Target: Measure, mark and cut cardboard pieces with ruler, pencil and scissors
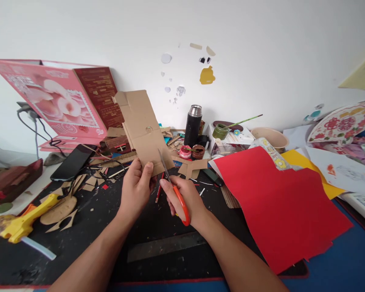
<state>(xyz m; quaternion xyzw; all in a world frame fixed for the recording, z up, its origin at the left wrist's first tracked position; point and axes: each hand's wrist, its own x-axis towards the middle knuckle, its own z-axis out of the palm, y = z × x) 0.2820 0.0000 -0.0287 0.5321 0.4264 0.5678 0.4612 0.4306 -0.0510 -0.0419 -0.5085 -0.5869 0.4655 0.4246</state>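
A folded piece of brown cardboard (141, 121) stands tilted up in my left hand (136, 184), pinched near its lower edge with the thumb in front. My right hand (185, 198) is closed around the orange handles of a pair of scissors (182, 205). The blades point up and to the left, lying across the cardboard's lower right part. One blade shows in front of the sheet; whether the other is behind it I cannot tell. A red pencil-like stick (159, 190) lies on the black mat between the hands.
A yellow glue gun (27, 219) and a black phone (74, 161) lie at left among cardboard scraps. A ruler (167, 246) lies in front. A black thermos (193, 125) and paint jars (198, 151) stand behind. Red paper (282, 202) covers the right side.
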